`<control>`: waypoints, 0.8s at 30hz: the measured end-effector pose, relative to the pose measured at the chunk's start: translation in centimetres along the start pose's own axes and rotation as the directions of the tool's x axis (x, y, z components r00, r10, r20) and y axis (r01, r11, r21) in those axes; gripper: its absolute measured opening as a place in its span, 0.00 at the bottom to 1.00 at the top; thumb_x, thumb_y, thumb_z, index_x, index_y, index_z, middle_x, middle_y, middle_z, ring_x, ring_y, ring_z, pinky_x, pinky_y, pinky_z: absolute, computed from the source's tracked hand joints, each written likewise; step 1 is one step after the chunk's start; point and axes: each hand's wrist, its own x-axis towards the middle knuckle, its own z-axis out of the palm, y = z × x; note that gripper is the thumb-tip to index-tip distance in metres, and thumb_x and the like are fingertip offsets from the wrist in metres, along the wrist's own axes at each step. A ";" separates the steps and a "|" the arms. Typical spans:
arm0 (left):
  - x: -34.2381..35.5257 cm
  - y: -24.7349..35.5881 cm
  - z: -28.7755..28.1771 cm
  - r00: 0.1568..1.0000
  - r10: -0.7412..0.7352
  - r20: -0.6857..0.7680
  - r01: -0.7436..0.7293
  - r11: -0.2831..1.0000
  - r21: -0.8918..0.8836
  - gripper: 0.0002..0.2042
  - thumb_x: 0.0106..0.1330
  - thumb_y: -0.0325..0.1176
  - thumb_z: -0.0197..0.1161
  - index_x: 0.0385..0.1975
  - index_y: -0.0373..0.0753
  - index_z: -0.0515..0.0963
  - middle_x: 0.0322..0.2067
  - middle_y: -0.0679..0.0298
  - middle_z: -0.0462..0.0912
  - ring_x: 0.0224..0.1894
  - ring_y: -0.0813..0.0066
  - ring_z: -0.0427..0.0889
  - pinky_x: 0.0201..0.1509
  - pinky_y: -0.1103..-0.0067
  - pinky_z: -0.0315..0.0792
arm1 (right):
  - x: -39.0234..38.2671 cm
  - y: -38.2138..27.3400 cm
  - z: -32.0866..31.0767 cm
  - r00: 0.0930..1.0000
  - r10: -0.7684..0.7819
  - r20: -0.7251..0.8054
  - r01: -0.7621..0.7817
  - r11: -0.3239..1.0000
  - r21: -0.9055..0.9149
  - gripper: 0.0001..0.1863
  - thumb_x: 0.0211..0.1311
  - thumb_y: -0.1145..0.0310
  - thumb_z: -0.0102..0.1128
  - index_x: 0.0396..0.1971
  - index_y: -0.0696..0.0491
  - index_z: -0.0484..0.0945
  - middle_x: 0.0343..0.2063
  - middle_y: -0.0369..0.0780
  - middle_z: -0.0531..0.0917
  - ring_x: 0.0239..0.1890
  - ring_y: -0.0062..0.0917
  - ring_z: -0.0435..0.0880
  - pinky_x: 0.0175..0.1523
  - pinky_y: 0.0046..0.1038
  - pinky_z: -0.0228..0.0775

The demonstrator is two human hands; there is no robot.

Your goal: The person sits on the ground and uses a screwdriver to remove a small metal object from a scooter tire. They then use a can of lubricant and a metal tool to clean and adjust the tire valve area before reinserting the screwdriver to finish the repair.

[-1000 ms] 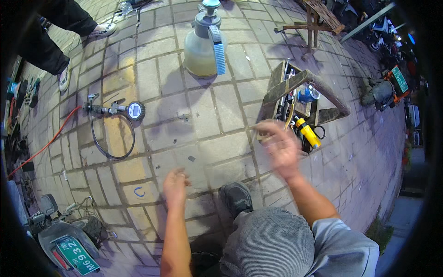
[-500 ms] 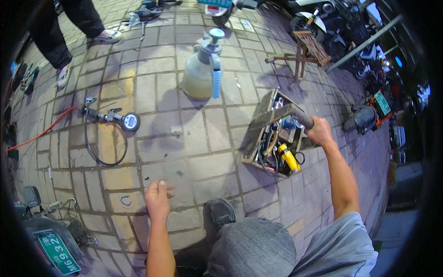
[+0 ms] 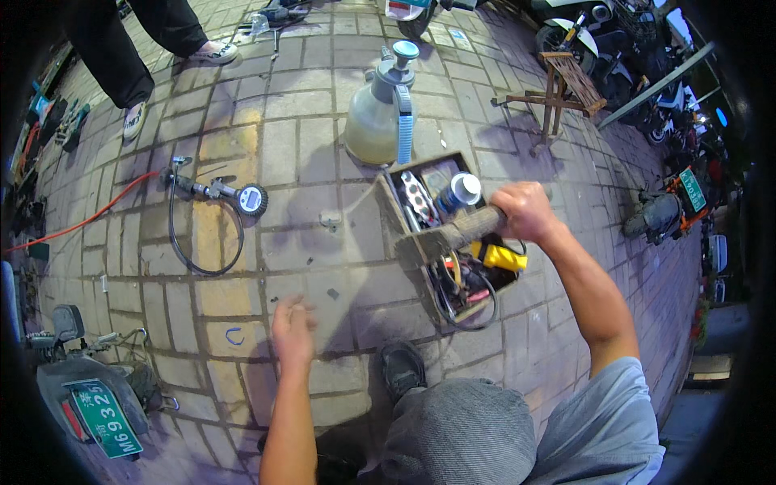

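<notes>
— How would that wooden toolbox (image 3: pixel 440 242) handle, do you reckon?

— Heavy and stiff, I'd judge. It is a rough timber box crammed with tools, a yellow tool (image 3: pixel 499 257) and a spray can (image 3: pixel 459 194) among them, so the load may shift if it tips. The long wooden handle (image 3: pixel 453 234) across its top looks like the only sound place to take hold.

— And the hands?

— The right hand (image 3: pixel 525 212) is closed round the far end of that handle, arm stretched forward, elbow nearly straight. The left hand (image 3: pixel 293 327) hangs loosely open over the paving to the left of the box, holding nothing.

— Where does the box sit?

— On the paving just ahead of the person's shoe (image 3: pixel 402 368), with the pump sprayer bottle (image 3: pixel 378 121) just beyond the box and the pressure gauge with its hose (image 3: pixel 252 198) well off to the box's left.
</notes>
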 end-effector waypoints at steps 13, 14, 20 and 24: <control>0.0 -1.3 -1.1 0.999 0.044 0.000 -0.044 0.999 0.011 0.09 0.58 0.23 0.46 0.31 0.37 0.75 0.21 0.75 0.67 0.23 0.88 0.62 0.25 0.88 0.57 | 12.0 -1.2 2.6 0.997 0.074 0.006 -0.074 0.996 -0.042 0.13 0.38 0.60 0.64 0.24 0.49 0.74 0.24 0.38 0.81 0.29 0.38 0.81 0.31 0.39 0.71; 0.1 -1.2 -0.8 0.999 0.051 -0.009 -0.051 0.999 0.019 0.09 0.59 0.23 0.46 0.32 0.36 0.75 0.20 0.75 0.66 0.22 0.89 0.61 0.24 0.87 0.57 | 12.1 -1.6 2.5 0.996 0.092 -0.009 -0.092 0.995 -0.033 0.13 0.38 0.60 0.64 0.24 0.49 0.74 0.24 0.38 0.81 0.30 0.37 0.81 0.32 0.38 0.71; -1.1 1.9 0.4 0.999 0.001 -0.034 -0.006 0.989 -0.149 0.13 0.71 0.38 0.48 0.44 0.34 0.71 0.16 0.74 0.61 0.17 0.87 0.58 0.19 0.87 0.54 | 7.7 -6.3 2.9 0.818 0.180 -0.546 -0.179 0.982 0.056 0.16 0.40 0.74 0.63 0.34 0.54 0.76 0.36 0.43 0.78 0.42 0.40 0.75 0.47 0.36 0.67; -1.3 0.9 -3.8 0.991 -0.060 -0.116 0.054 0.997 -0.054 0.17 0.71 0.40 0.47 0.45 0.30 0.71 0.17 0.71 0.64 0.18 0.84 0.61 0.22 0.85 0.58 | 4.0 -9.8 10.1 0.722 0.653 -0.229 -0.422 0.677 0.602 0.15 0.47 0.76 0.64 0.37 0.59 0.75 0.37 0.47 0.77 0.44 0.42 0.75 0.53 0.36 0.67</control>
